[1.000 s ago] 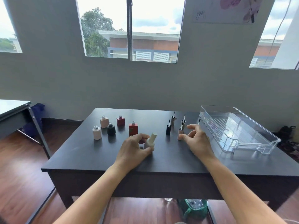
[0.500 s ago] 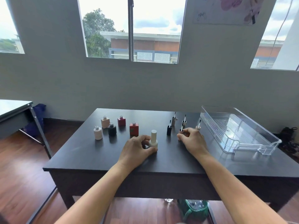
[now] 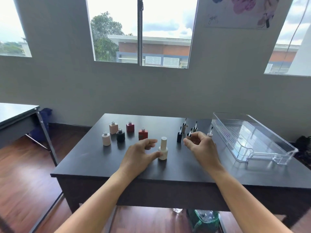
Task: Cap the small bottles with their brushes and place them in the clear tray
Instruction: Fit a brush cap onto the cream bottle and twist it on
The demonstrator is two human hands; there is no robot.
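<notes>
A grey wall point(image 3: 67, 91) with bright windows point(image 3: 165, 31) stood behind a dark worktop point(image 3: 168, 172) on a wooden floor point(image 3: 25, 182). A second table point(image 3: 15, 118) stood well apart to the left. A green net bag point(image 3: 202, 219) lay below the worktop.

Five uncapped bottles stood close together on the left half of the worktop. They were a round cream bottle point(image 3: 106, 140), a beige square bottle point(image 3: 113, 129), a black bottle point(image 3: 120, 136), a dark red bottle point(image 3: 130, 127) and a red bottle point(image 3: 143, 134). The red bottle stood just behind the left hand point(image 3: 138, 157).

Right of centre, loose brush caps stood with their brushes pointing up. They were a black standing cap point(image 3: 179, 137), a metallic cap point(image 3: 184, 127), a second metallic cap point(image 3: 195, 129) and a white cap point(image 3: 209, 135). The white cap was partly hidden behind the right hand point(image 3: 202, 147), near the tray's left wall.

The capped cream bottle point(image 3: 162, 151) stood upright near the middle of the worktop, between the two hands. It had a tall cream cap on a short rounded body. The left thumb tip touched its lower side, and the left fingers point(image 3: 150, 141) were loosely spread, gripping nothing.

The right fingers point(image 3: 186, 141) pinched a black brush cap point(image 3: 189, 135), its brush pointing up, just in front of the standing caps.

The clear tray point(image 3: 286, 148) lay lengthwise along the right side, its handled end nearest the person. A bare band of worktop ran between the hands and the front edge. Another lay between the right hand and the tray.
</notes>
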